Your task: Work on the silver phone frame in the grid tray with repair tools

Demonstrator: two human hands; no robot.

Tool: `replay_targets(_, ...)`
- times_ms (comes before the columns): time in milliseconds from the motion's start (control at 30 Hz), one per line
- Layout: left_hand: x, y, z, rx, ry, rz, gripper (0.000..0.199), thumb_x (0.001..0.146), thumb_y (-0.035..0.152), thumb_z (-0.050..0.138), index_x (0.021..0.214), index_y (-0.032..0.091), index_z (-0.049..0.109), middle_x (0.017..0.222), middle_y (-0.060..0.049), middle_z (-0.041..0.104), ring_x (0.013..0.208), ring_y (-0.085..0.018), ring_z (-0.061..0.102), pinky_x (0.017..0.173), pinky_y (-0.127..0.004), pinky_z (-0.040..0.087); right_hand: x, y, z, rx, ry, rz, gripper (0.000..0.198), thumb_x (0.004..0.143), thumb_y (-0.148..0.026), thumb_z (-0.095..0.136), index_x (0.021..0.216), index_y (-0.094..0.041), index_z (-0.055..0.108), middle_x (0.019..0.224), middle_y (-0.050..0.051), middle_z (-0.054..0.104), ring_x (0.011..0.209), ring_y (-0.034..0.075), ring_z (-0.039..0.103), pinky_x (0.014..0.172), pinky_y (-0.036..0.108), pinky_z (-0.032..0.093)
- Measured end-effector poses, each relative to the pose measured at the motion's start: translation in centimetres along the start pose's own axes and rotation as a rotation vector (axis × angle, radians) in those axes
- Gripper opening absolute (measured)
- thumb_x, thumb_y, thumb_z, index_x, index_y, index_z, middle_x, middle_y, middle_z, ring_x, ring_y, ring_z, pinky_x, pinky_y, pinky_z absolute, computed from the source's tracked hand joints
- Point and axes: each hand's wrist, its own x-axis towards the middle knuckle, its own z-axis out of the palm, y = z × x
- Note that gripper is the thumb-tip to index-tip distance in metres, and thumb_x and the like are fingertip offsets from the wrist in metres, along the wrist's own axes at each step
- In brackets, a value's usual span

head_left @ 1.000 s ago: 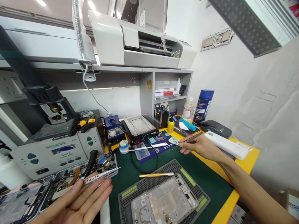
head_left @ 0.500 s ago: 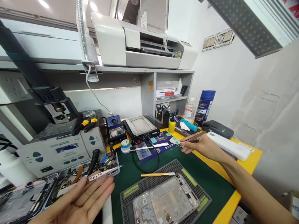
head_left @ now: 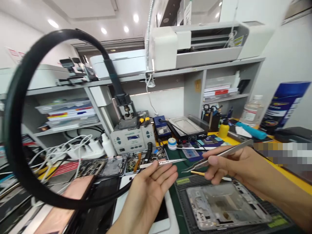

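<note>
1. The view has swung left since a moment ago: a black ring lamp now fills the left of the picture, and shelves with cables and papers show behind it.
2. The right hand has come back from the far side of the table, where it had been reaching, and now sits above the metal frame on the grey mat.
3. It has brought dark tweezers with it; as I judge it, picking up is over and both hands are set to work at the frame.
4. Right hand pose: palm turned inward, forearm coming in from the lower right, thumb and fingers pinched shut on the tweezers, whose tip points left toward the other hand.
5. The left hand has stayed palm up and has drifted toward the middle, just left of the mat.
6. Its fingers lie loosely curled, thumb and forefinger holding silver tweezers that point right; the two tips are near each other but apart.
7. A brass tool lies on the mat's far edge, under the right hand's fingers.
8. Behind stand a solder station, a hot plate and a blue can.
</note>
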Motion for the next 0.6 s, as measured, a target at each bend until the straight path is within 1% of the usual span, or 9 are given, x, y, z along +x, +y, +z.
replay_targets(67, -0.4, 0.2, 0.1, -0.021, -0.027, -0.008, 0.029, 0.117, 0.007, 0.063, 0.096, 0.001, 0.081, 0.093, -0.028, 0.089, 0.087, -0.038, 0.095, 0.076, -0.042, 0.082, -0.1, 0.2, 3.2, 0.027, -0.083, 0.018, 0.043, 0.09, -0.061, 0.108, 0.109, -0.024, 0.098, 0.082, 0.01, 0.094, 0.068, 0.023, 0.09, 0.065, 0.027, 0.075)
replay_targets(133, -0.9, 0.4, 0.2, -0.053, -0.05, -0.013, 0.033, 0.118, 0.008, 0.062, 0.093, 0.003, 0.082, 0.092, -0.027, 0.09, 0.086, -0.037, 0.095, 0.075, -0.04, 0.081, -0.5, 0.2, 5.9, 0.028, -0.119, 0.023, 0.043, 0.091, -0.063, 0.107, 0.109, -0.025, 0.098, 0.082, 0.009, 0.094, 0.069, 0.02, 0.089, 0.068, 0.025, 0.074)
replay_targets(167, -1.1, 0.4, 0.3, -0.071, -0.058, -0.011, 0.036, 0.119, 0.009, 0.062, 0.089, 0.005, 0.081, 0.092, -0.026, 0.09, 0.086, -0.036, 0.095, 0.075, -0.039, 0.081, -0.7, 0.0, 7.0, 0.025, -0.112, 0.018, 0.044, 0.091, -0.065, 0.106, 0.11, -0.026, 0.099, 0.082, 0.007, 0.094, 0.07, 0.019, 0.088, 0.069, 0.023, 0.073)
replay_targets(233, -1.4, 0.6, 0.5, -0.108, -0.07, -0.006, 0.041, 0.119, 0.01, 0.06, 0.082, 0.008, 0.079, 0.091, -0.025, 0.09, 0.085, -0.035, 0.095, 0.074, -0.039, 0.081, -1.3, -0.3, 8.7, 0.019, -0.054, 0.005, 0.047, 0.089, -0.071, 0.105, 0.108, -0.029, 0.1, 0.082, 0.005, 0.093, 0.073, 0.017, 0.086, 0.071, 0.022, 0.072)
replay_targets(300, -1.5, 0.8, 0.5, -0.133, -0.076, 0.0, 0.042, 0.12, 0.01, 0.06, 0.083, 0.007, 0.079, 0.09, -0.024, 0.09, 0.084, -0.035, 0.095, 0.075, -0.039, 0.081, -1.9, -0.3, 9.8, -0.004, 0.011, -0.008, 0.049, 0.085, -0.076, 0.105, 0.105, -0.032, 0.101, 0.081, 0.003, 0.093, 0.075, 0.018, 0.085, 0.072, 0.022, 0.071)
replay_targets(367, -1.5, 0.9, 0.5, -0.148, -0.076, 0.004, 0.038, 0.119, 0.011, 0.062, 0.087, 0.005, 0.081, 0.091, -0.024, 0.09, 0.085, -0.035, 0.095, 0.079, -0.041, 0.081, -2.3, 0.0, 10.2, -0.06, 0.042, -0.025, 0.048, 0.084, -0.079, 0.104, 0.101, -0.034, 0.102, 0.08, 0.003, 0.091, 0.075, 0.019, 0.084, 0.07, 0.022, 0.07)
replay_targets(467, -1.4, 1.0, 0.5, -0.16, -0.07, 0.014, 0.035, 0.119, 0.013, 0.064, 0.089, 0.005, 0.08, 0.094, -0.025, 0.09, 0.089, -0.036, 0.095, 0.082, -0.042, 0.082, -2.2, 1.0, 9.6, -0.175, 0.026, -0.091, 0.041, 0.092, -0.077, 0.097, 0.102, -0.038, 0.102, 0.084, 0.004, 0.093, 0.077, 0.023, 0.087, 0.07, 0.025, 0.073)
replay_targets(533, -1.5, 1.0, 0.5, -0.16, -0.063, 0.016, 0.034, 0.118, 0.012, 0.064, 0.088, 0.005, 0.08, 0.093, -0.025, 0.09, 0.088, -0.036, 0.095, 0.08, -0.042, 0.082, -1.9, 1.8, 8.6, -0.329, 0.021, -0.183, 0.03, 0.097, -0.071, 0.094, 0.104, -0.042, 0.102, 0.096, 0.005, 0.097, 0.082, 0.027, 0.092, 0.073, 0.028, 0.077)
replay_targets(600, -1.5, 0.9, 0.6, -0.159, -0.057, 0.019, 0.034, 0.118, 0.011, 0.063, 0.088, 0.006, 0.079, 0.091, -0.024, 0.09, 0.087, -0.036, 0.095, 0.079, -0.042, 0.081, -1.6, 2.4, 7.5, -0.483, 0.048, -0.287, 0.021, 0.095, -0.064, 0.097, 0.105, -0.046, 0.102, 0.107, 0.005, 0.098, 0.09, 0.032, 0.095, 0.081, 0.033, 0.08)
